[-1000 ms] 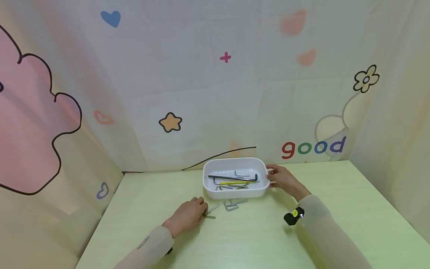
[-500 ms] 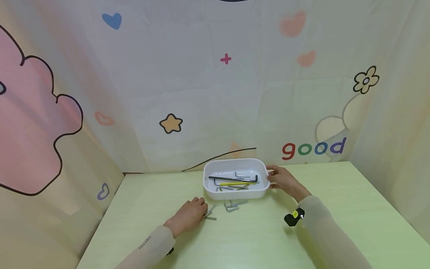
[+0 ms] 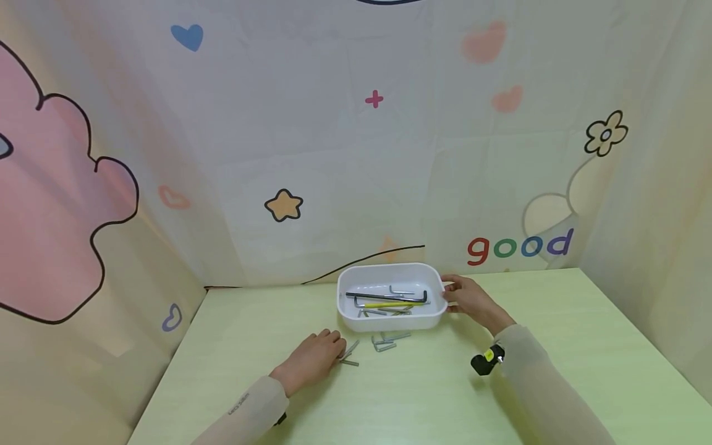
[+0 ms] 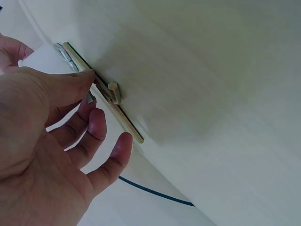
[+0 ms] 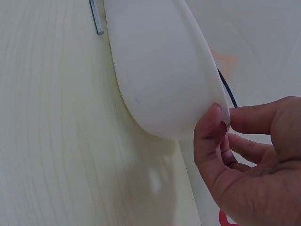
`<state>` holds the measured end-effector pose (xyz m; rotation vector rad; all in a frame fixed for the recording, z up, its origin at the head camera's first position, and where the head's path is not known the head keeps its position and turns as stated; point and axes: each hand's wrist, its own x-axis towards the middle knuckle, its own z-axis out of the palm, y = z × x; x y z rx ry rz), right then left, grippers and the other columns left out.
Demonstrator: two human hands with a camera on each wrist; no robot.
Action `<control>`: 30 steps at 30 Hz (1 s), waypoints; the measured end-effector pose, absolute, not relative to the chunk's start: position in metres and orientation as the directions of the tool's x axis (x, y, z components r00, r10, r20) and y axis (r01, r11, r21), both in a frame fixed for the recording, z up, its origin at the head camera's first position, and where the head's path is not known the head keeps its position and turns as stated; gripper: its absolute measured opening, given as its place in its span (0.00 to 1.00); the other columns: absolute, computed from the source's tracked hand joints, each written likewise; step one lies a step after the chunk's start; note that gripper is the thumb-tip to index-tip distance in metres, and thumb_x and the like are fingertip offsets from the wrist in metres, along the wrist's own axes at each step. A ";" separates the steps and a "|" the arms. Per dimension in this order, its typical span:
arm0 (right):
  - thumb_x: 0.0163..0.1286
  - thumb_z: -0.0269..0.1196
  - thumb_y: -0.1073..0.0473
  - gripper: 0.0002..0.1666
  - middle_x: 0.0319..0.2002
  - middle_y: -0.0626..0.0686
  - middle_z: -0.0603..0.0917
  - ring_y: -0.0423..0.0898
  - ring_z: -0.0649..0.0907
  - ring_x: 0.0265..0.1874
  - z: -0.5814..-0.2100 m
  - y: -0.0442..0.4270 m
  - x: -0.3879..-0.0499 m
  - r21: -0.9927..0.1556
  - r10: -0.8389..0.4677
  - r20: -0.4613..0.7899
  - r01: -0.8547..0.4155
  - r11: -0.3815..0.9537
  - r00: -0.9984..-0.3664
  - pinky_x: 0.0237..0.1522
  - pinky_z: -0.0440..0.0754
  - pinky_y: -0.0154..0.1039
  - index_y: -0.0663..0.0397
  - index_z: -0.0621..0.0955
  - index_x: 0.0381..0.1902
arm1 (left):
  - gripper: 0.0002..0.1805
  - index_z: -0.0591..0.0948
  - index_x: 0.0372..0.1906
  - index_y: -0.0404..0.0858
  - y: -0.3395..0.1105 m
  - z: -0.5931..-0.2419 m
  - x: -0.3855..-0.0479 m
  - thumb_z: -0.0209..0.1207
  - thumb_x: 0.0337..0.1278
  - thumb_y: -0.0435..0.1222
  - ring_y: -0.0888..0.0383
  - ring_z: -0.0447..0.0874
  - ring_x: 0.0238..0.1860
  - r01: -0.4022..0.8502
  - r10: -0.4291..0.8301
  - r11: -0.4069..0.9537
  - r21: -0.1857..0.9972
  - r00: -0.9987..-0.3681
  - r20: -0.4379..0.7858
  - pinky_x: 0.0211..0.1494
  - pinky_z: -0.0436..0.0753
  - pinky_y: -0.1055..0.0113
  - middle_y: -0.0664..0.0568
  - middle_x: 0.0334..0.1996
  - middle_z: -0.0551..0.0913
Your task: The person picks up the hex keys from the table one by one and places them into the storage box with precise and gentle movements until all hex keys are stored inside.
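Observation:
My left hand (image 3: 313,360) is low over the table, left of the white plastic box's front side. Its thumb and fingers pinch a small silver hex key (image 4: 90,98), mostly covered by the fingers in the left wrist view. Right beside these fingertips lies a brass-coloured hex key (image 4: 129,126) on the table. My right hand (image 3: 473,303) grips the right end of the white box (image 3: 389,322), thumb and fingers on opposite sides of its rim. Inside the box are a long black hex key (image 3: 384,296), a yellow-sleeved one (image 3: 386,305) and several smaller ones.
Several silver hex keys (image 3: 385,347) lie just in front of the box. Behind the table (image 3: 411,402) hangs a printed curtain (image 3: 328,136), close to the box's back side. More curtain stands along both sides.
In the left fingers, the silver hex key has swung from nearly flat to a steeper slant. The right hand still holds the box in place.

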<state>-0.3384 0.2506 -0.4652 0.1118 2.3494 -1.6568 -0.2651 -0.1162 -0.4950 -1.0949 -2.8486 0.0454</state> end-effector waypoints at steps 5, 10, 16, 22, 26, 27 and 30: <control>0.72 0.54 0.67 0.33 0.53 0.62 0.69 0.55 0.75 0.49 -0.465 0.251 -0.339 -0.912 -0.080 -0.257 0.215 0.350 -0.963 0.52 0.85 0.45 0.58 0.61 0.73 | 0.08 0.73 0.32 0.48 -0.116 -0.493 -0.264 0.62 0.61 0.37 0.60 0.72 0.37 0.676 0.681 0.732 -0.079 -0.726 0.099 0.35 0.74 0.69 0.59 0.32 0.73; 0.72 0.54 0.67 0.33 0.54 0.61 0.69 0.55 0.75 0.49 -0.466 0.250 -0.340 -0.909 -0.074 -0.261 0.220 0.354 -0.962 0.51 0.85 0.44 0.57 0.61 0.73 | 0.05 0.75 0.34 0.48 -0.117 -0.490 -0.261 0.60 0.63 0.38 0.60 0.73 0.37 0.681 0.686 0.727 -0.090 -0.719 0.112 0.35 0.75 0.69 0.59 0.33 0.74; 0.72 0.54 0.67 0.33 0.54 0.61 0.69 0.54 0.75 0.49 -0.467 0.250 -0.341 -0.909 -0.072 -0.261 0.220 0.355 -0.963 0.48 0.86 0.39 0.57 0.61 0.74 | 0.05 0.74 0.34 0.48 -0.115 -0.483 -0.254 0.59 0.65 0.39 0.61 0.72 0.37 0.692 0.698 0.715 -0.096 -0.700 0.151 0.35 0.75 0.70 0.59 0.33 0.73; 0.73 0.54 0.67 0.33 0.54 0.61 0.69 0.54 0.75 0.50 -0.468 0.251 -0.342 -0.911 -0.079 -0.254 0.211 0.353 -0.964 0.47 0.86 0.38 0.58 0.61 0.74 | 0.05 0.74 0.34 0.47 -0.111 -0.476 -0.248 0.59 0.65 0.39 0.60 0.72 0.36 0.708 0.714 0.698 -0.107 -0.678 0.176 0.34 0.74 0.70 0.59 0.32 0.73; 0.73 0.54 0.67 0.33 0.54 0.61 0.69 0.55 0.76 0.50 -0.468 0.251 -0.342 -0.912 -0.080 -0.257 0.214 0.351 -0.963 0.48 0.86 0.38 0.58 0.61 0.74 | 0.04 0.75 0.36 0.47 -0.109 -0.474 -0.246 0.60 0.63 0.38 0.60 0.72 0.37 0.714 0.721 0.691 -0.115 -0.670 0.177 0.35 0.75 0.70 0.58 0.33 0.73; 0.73 0.54 0.67 0.33 0.54 0.61 0.69 0.55 0.76 0.50 -0.468 0.251 -0.342 -0.912 -0.079 -0.258 0.216 0.350 -0.963 0.48 0.86 0.38 0.58 0.61 0.74 | 0.04 0.75 0.36 0.47 -0.109 -0.473 -0.245 0.60 0.63 0.38 0.60 0.72 0.37 0.715 0.723 0.689 -0.119 -0.667 0.177 0.35 0.75 0.70 0.58 0.33 0.73; 0.73 0.54 0.67 0.33 0.54 0.61 0.69 0.55 0.75 0.50 -0.468 0.251 -0.342 -0.912 -0.076 -0.263 0.222 0.346 -0.962 0.48 0.86 0.39 0.57 0.61 0.74 | 0.04 0.75 0.37 0.47 -0.107 -0.470 -0.243 0.60 0.64 0.38 0.60 0.72 0.37 0.716 0.727 0.686 -0.131 -0.665 0.170 0.36 0.76 0.70 0.58 0.34 0.74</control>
